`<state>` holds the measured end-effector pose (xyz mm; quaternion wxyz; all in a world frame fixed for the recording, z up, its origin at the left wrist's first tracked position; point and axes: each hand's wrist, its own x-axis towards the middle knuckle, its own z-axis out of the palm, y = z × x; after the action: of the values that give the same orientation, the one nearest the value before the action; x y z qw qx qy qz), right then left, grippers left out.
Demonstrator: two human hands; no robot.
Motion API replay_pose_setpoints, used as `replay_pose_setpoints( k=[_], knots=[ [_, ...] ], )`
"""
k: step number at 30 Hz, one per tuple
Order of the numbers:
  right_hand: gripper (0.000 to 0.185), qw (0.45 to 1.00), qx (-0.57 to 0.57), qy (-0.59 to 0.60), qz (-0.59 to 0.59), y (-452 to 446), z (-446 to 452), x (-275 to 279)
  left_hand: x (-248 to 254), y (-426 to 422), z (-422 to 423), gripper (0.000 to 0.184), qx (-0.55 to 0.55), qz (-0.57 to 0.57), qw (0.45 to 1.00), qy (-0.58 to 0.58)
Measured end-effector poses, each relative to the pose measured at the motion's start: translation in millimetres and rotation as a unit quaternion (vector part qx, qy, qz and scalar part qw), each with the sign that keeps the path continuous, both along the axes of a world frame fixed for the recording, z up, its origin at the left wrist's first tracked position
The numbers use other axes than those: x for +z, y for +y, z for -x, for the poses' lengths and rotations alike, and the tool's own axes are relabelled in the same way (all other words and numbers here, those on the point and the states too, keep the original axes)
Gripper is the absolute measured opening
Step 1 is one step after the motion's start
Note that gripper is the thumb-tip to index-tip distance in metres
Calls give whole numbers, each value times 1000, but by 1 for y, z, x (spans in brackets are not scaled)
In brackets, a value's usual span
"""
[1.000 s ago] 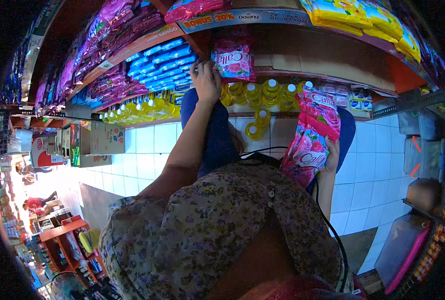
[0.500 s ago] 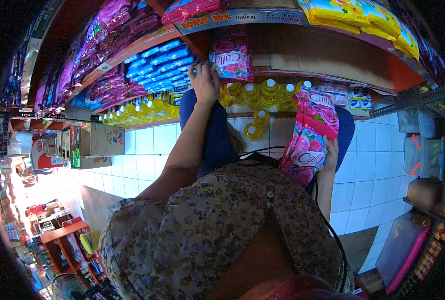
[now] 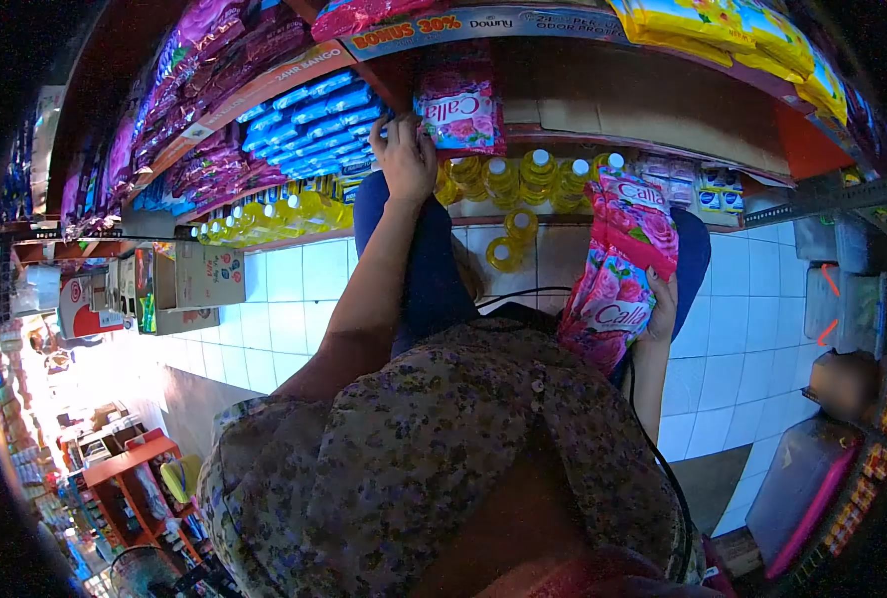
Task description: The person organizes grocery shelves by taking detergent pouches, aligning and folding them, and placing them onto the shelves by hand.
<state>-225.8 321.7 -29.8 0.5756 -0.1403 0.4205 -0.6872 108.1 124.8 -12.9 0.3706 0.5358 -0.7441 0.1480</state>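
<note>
Pink packs (image 3: 615,284) clamped in right fingers (image 3: 662,291); left fingers (image 3: 396,134) beside shelved pack (image 3: 460,112), grip unclear.

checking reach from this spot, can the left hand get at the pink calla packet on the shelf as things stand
Likely yes: the left hand is right by the left edge of the pink Calla packet, with nothing visible blocking it, though contact is unclear.

A Calla pack (image 3: 458,112) lies on the shelf (image 3: 648,122) above bottles (image 3: 538,179).

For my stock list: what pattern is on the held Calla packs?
Pink roses cover the Calla packs, best seen in the head view.
</note>
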Motion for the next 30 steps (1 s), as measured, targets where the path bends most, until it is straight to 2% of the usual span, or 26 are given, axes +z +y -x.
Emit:
replay_pose_setpoints(
  k=[13, 30],
  knots=[
    [38, 1000, 11, 13, 7, -2, -1, 2, -1, -2, 0, 26, -4, -2, 1000, 10],
    [40, 1000, 16, 8, 9, -1, 0, 2, -1, -1, 1, 33, 12, 1, 1000, -9]
  ],
)
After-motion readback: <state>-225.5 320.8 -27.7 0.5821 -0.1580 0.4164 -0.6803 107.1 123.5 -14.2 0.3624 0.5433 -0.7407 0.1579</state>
